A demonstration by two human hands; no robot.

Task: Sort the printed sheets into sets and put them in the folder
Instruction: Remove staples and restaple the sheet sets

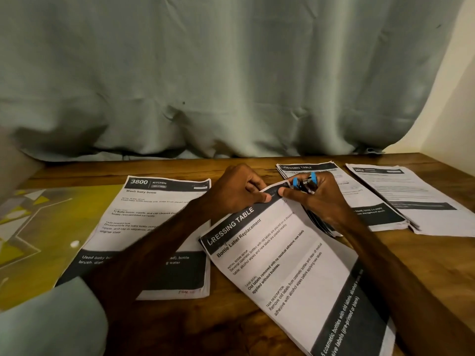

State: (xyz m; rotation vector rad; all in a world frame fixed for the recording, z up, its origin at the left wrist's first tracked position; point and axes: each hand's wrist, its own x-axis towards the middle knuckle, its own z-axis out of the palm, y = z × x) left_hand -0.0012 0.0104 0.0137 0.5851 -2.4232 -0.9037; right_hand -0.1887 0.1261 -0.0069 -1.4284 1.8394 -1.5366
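Here a set of sheets (290, 265) headed "DRESSING TABLE" lies slantwise on the worktop (437, 265), its near end running off the bottom edge of the view and its far top corner raised between both hands. The left hand (236, 191) pinches that corner, its fingers (253, 187) curled over the far edge and the thumb pressed on the printed face. The right hand (316, 199) meets it from the other side, thumb on the same corner, closed round a black clip (304, 182) with blue handles that sits right at the paper's edge; whether the clip already bites the sheets cannot be told.

Left of this set lies a sheet (154, 214) headed "3800 KITCHEN", partly crossed by the left forearm. Behind the right hand is another "DRESSING TABLE" pile (370, 209), and just right of it a further pile (411, 196). A yellow patterned folder (46, 227) rests at the far left. A grey-green curtain (231, 73) hangs behind the worktop.
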